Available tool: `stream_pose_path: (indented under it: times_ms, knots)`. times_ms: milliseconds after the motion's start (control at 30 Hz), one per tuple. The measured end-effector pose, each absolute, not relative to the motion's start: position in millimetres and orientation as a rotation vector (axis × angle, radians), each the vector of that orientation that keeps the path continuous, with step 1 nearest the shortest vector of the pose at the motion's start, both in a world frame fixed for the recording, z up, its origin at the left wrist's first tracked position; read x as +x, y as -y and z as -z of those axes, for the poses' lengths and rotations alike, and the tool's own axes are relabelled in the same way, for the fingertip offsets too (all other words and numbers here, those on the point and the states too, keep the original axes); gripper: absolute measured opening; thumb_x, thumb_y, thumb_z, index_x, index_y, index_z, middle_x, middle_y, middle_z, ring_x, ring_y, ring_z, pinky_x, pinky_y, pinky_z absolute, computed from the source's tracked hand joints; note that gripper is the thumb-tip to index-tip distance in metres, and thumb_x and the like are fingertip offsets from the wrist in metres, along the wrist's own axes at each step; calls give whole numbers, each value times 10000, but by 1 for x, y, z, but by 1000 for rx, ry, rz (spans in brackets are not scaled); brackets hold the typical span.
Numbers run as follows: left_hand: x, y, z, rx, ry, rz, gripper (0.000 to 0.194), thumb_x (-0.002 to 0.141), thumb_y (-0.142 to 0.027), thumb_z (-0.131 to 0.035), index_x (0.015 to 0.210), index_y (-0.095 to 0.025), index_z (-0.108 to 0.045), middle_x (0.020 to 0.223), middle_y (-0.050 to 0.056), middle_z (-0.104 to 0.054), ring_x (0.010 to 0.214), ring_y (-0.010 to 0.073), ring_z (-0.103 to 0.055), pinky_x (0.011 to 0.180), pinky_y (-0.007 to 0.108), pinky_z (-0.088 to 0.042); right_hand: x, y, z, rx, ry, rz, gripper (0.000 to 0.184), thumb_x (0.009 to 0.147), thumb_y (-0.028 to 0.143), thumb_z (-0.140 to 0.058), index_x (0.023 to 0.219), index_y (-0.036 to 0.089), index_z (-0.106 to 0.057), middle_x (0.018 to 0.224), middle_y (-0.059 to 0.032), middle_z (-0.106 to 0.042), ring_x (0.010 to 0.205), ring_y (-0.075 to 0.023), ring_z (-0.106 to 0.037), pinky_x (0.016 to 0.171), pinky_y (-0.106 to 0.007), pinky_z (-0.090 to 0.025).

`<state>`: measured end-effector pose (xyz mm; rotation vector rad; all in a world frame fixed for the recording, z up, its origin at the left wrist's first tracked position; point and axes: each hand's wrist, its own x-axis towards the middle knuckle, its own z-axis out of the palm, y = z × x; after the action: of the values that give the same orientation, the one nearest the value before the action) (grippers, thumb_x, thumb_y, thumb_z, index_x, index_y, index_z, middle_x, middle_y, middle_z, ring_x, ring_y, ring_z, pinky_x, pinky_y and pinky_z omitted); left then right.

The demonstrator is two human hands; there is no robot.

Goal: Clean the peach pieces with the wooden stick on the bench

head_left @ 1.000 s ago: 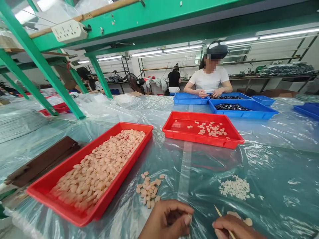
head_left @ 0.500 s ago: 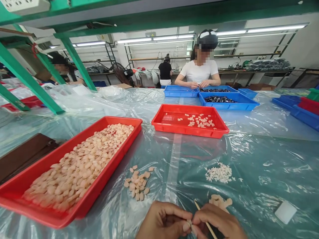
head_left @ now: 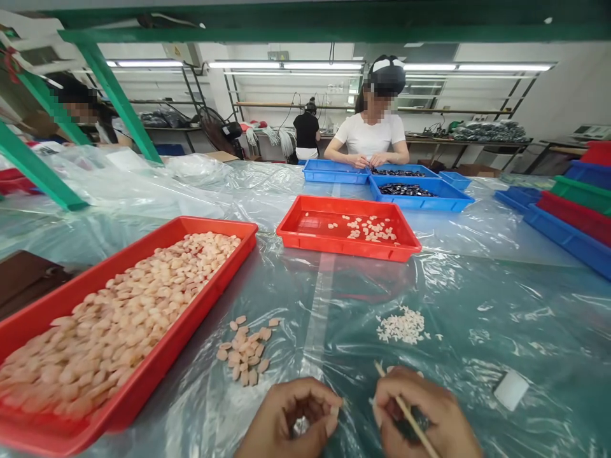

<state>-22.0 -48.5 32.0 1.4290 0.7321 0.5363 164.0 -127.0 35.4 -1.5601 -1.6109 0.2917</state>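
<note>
1. Left of the pink pile, we see the full tray, heaped with pink pieces; none appear to have left it since the earlier views.
2. The pink pile itself looks unchanged. It lies loose on the plastic sheet.
3. To the near right of the pink pile is our left hand. Thumb and forefinger nearly meet and the other fingers curl, leaving a gap in the palm. A small pale bit seems pinched at the tips; its kind is too small to tell.
4. Beyond the pink pile, to its right, sits the far tray, with scattered pieces.
5. Right of the pink pile lies the white pile, as before.
6. Farther right of the pink pile and nearer us, our right hand is loosely curled around a stick, its tip angled up and left.
7. Half a second ago our fingertips met at one spot; now a gap separates the hands. We judge that the two-handed handling has broken off for the moment.
8. Well right of the pink pile, the white block lies untouched.
</note>
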Motion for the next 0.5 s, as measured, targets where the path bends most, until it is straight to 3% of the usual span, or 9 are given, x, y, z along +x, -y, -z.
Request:
stream_pose_path:
  times_ms: [133, 333, 400, 500]
  knots:
    - [-21, 49, -36, 1972, -635, -401, 224, 808, -112, -544, 910, -158, -738, 796, 71, -682, 693, 155, -623, 624, 198, -454, 194, 122, -42, -1901, 1544, 3, 163, 852, 246, -451, 730, 238, -560, 643, 19, -605, 528, -125, -593, 500, -204, -451]
    - [-21, 49, -30, 2167, -548, -389, 253, 783, -79, -542, 962, -126, -715, 824, 97, -718, 708, 171, -644, 650, 200, -470, 229, 118, -35, -2080, 1465, 159, 259, 847, 315, -430, 875, 194, -657, 801, -95, -733, 663, -259, -708, 529, -320, -527]
    - [-20, 49, -29, 2187, -537, -375, 204, 795, -87, -546, 869, -132, -731, 779, 90, -714, 707, 177, -643, 646, 203, -465, 228, 120, -36, -2079, 1428, 114, 335, 894, 335, -399, 1007, 186, -678, 918, -100, -758, 728, -255, -736, 526, -301, -560]
    - [-20, 49, -29, 2194, -548, -348, 159, 803, -132, -592, 845, -150, -745, 762, 79, -699, 696, 177, -633, 624, 202, -461, 215, 126, -42, -1947, 1409, -99, 342, 940, 375, -444, 1186, 256, -650, 994, -28, -763, 809, -194, -748, 586, -209, -584]
